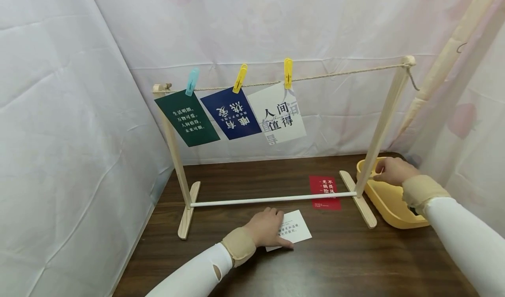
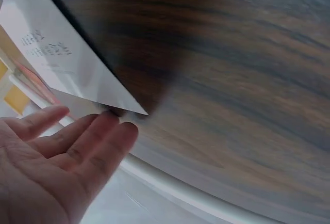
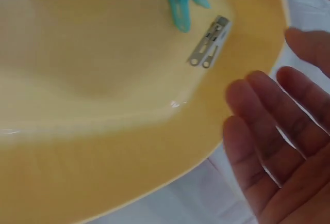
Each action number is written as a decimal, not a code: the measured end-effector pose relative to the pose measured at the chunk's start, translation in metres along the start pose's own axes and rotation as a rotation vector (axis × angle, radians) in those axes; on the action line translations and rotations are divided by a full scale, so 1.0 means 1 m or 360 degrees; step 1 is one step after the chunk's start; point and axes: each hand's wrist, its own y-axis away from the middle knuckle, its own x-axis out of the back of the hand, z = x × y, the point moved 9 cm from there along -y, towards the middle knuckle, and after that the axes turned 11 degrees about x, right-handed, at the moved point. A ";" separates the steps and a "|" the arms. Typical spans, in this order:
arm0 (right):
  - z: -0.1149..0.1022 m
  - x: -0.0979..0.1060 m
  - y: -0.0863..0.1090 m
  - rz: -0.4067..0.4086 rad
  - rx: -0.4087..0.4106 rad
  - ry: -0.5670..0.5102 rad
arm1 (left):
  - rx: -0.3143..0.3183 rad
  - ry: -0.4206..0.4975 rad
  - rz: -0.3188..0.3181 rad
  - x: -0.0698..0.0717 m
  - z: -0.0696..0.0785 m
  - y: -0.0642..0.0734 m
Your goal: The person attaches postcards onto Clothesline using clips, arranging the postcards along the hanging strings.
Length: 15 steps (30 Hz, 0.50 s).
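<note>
A white card (image 1: 296,227) with printed characters lies on the table, and my left hand (image 1: 265,228) reaches over its left side. In the left wrist view the left fingers (image 2: 98,152) are extended beside a corner of the white card (image 2: 56,48). My right hand (image 1: 396,171) is over the yellow tray (image 1: 384,207) at the right. Its fingers (image 3: 263,121) are loosely bent at the tray's edge in the right wrist view, with nothing between them. Inside the tray lie a teal clothespin (image 3: 179,4) and a pale metal-looking clip (image 3: 209,43).
A wooden stand (image 1: 384,126) holds a string (image 1: 335,74). Clothespins hang a green card (image 1: 187,117), a blue card (image 1: 230,113) and a white-grey card (image 1: 276,113) from it. A red card (image 1: 325,203) lies behind the white rod (image 1: 256,201). White curtains (image 1: 276,25) surround the table.
</note>
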 end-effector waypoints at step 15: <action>0.003 -0.033 -0.012 -0.0246 0.0011 -0.0047 | -0.0049 -0.0078 -0.0008 0.008 0.001 0.004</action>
